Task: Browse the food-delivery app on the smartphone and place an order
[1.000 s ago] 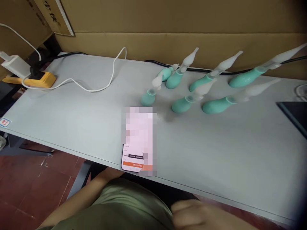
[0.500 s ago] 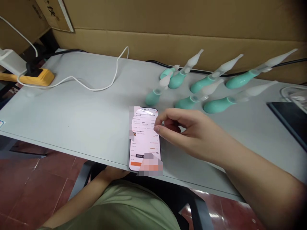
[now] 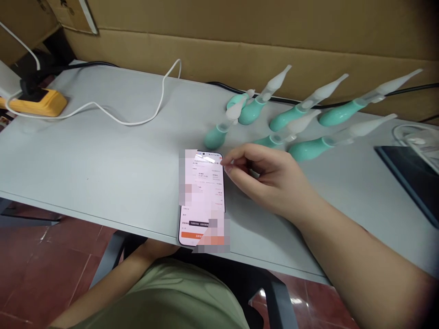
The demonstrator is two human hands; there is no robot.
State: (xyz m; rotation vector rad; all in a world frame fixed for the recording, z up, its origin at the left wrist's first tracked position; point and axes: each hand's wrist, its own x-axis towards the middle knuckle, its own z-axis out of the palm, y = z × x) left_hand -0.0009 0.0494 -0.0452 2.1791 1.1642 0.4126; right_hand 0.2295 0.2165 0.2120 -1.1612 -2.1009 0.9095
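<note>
A phone (image 3: 202, 196) with a lit, partly pixelated screen lies on the grey table (image 3: 113, 160), close to its front edge. At the phone's upper right edge is my right hand (image 3: 264, 176), fingers curled and the tips of thumb and index finger drawn together; I see nothing between them. Whether those tips touch the phone, I cannot tell. My left hand (image 3: 161, 249) is low under the table's front edge, its fingers hidden. Beyond the phone lie several turquoise bulb nasal aspirators with clear tubes and white tips, the nearest aspirator (image 3: 216, 136) just above the phone.
To the left, a yellow power strip (image 3: 51, 103) carries plugs, and a white cable (image 3: 126, 123) curves across the table. A dark flat panel (image 3: 411, 183) and a clear bag (image 3: 416, 137) lie at the right. Brown cardboard (image 3: 222, 45) walls off the back.
My right hand has moved up slightly along the phone's right side, toward its top corner. The whole view has shifted a little. My left hand stays low by the table edge.
</note>
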